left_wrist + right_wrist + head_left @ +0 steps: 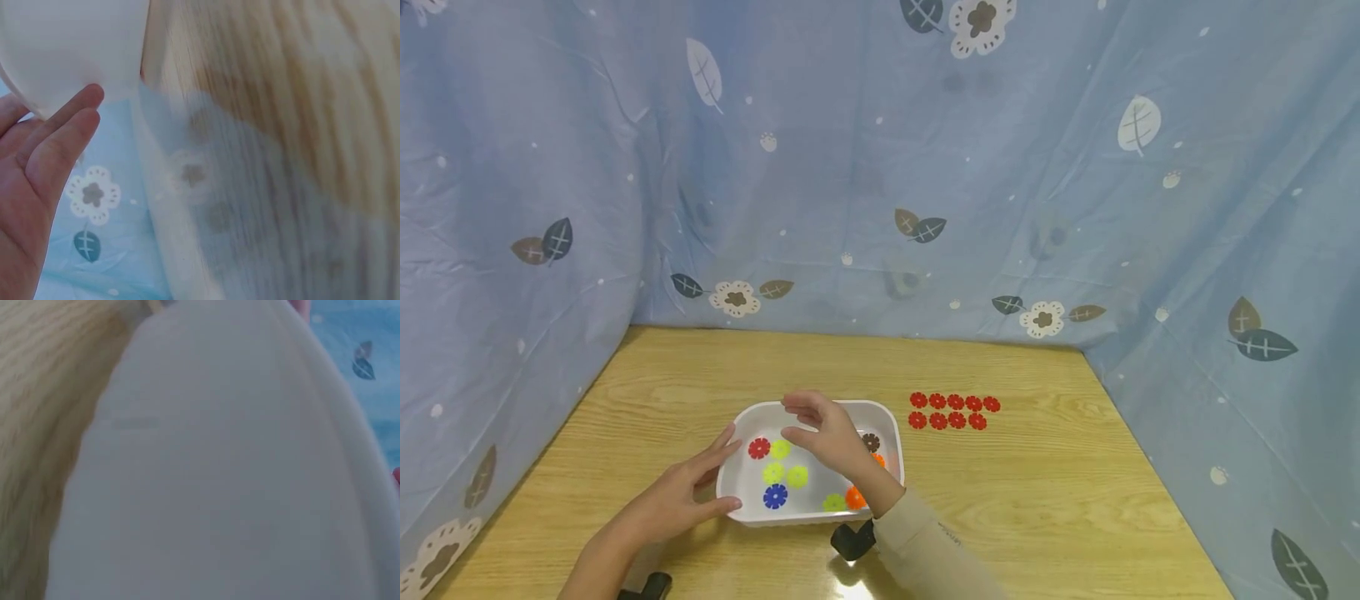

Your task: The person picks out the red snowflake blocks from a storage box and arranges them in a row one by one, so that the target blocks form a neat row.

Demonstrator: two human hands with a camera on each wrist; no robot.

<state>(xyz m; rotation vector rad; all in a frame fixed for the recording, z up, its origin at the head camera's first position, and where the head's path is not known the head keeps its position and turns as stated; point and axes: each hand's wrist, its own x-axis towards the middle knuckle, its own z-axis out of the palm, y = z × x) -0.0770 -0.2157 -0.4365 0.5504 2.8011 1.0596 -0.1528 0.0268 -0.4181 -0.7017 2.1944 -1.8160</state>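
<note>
A white tray stands on the wooden table and holds flower-shaped plastic discs. At its left end my left hand spreads thumb and fingers against the rim. The left wrist view shows its straight fingers at the tray's pale outer wall. Over the tray hovers my right hand, fingers loosely bent, with nothing visible between thumb and fingers. Inside lie a red disc, a blue disc, several yellow-green discs, orange discs and a brown disc. My right forearm hides part of the tray.
Right of the tray, several red discs lie in two rows on the table. A blue patterned curtain encloses the back and sides. In the right wrist view, the tray's outer wall fills most of the picture.
</note>
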